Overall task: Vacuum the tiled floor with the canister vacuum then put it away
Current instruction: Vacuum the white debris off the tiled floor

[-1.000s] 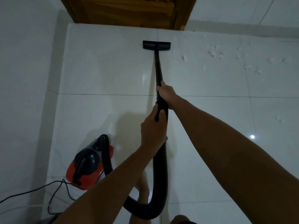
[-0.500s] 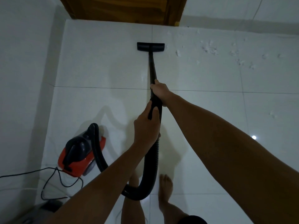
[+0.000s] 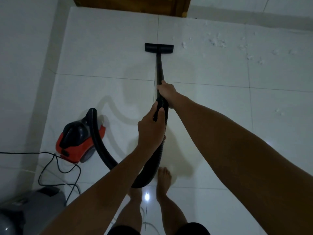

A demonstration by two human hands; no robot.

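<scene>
We hold the wand two-handed: right hand wrapped around it further forward, left hand closed on the hose cuff behind. Wand's long axis runs straight ahead to the floor nozzle, which sits flat on the tiled floor near the door-side edge. White debris lies right of the nozzle, so we judge the next sweep goes right. Canister vacuum sits back-left, by the floor's left edge.
</scene>
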